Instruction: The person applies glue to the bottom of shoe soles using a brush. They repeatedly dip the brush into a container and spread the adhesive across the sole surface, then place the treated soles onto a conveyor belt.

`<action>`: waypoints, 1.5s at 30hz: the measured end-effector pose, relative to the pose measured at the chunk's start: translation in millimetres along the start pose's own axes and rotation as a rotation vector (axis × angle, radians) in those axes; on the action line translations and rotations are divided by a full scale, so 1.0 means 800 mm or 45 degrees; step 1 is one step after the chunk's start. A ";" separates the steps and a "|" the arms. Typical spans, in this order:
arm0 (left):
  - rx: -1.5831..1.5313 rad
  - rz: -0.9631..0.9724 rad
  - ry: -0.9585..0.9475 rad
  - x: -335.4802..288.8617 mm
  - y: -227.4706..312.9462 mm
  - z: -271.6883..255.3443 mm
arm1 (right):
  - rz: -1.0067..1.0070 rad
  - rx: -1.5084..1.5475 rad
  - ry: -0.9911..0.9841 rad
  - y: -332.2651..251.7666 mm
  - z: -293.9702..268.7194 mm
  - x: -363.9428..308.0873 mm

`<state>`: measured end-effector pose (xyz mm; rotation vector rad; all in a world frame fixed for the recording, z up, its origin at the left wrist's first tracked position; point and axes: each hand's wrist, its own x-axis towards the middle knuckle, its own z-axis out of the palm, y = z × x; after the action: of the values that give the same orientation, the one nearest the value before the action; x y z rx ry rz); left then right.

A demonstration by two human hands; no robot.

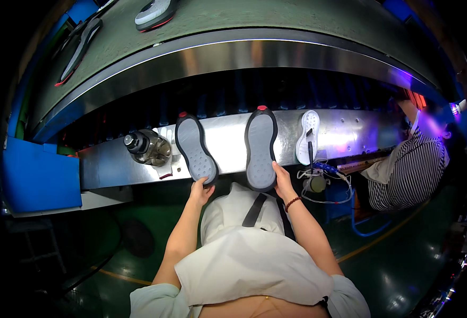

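I have the left sole [195,146] and the right sole [261,146] on the metal worktop [228,132], both to the right of the clear bottle [154,149]. The left one lies just beside that bottle; the right one is farther off from it, on the same side. Each has a grey face upward, a dark raised rim, and a red tip at the end away from me.

My left hand [200,191] is closed on the near end of the left sole, thumb at the edge. My right hand [283,183] grips the outer edge of the right sole by its near end. How far my fingers reach beneath either one, I can't tell.

I'd expect both soles to be light, springy and rubbery: stiff enough to lift from one end, yet likely to flex at the narrow middle. They don't look fragile. The rim should give good purchase, while the smooth grey face may be slicker, so I'd take hold by the rim near the broad dimpled end and spare the face.

Farther right of the bottle, beyond both, lies a white sole [302,146] with a thin dark tool [310,144] across it.
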<state>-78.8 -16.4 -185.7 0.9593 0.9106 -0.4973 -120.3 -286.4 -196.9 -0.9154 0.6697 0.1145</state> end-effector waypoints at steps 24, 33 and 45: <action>0.208 0.410 -0.348 -0.157 -0.020 0.020 | -0.002 -0.046 0.668 0.010 -0.059 0.036; 0.278 0.410 -0.311 -0.158 -0.014 0.013 | 0.269 0.889 0.718 -0.026 -0.120 0.023; 0.333 0.401 -0.326 -0.159 -0.002 0.014 | -0.518 0.738 0.843 -0.095 -0.076 0.032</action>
<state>-144.4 -29.9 -77.0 1.2207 0.4585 -0.4628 -101.7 -384.5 -184.8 -0.4936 1.0367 -0.7421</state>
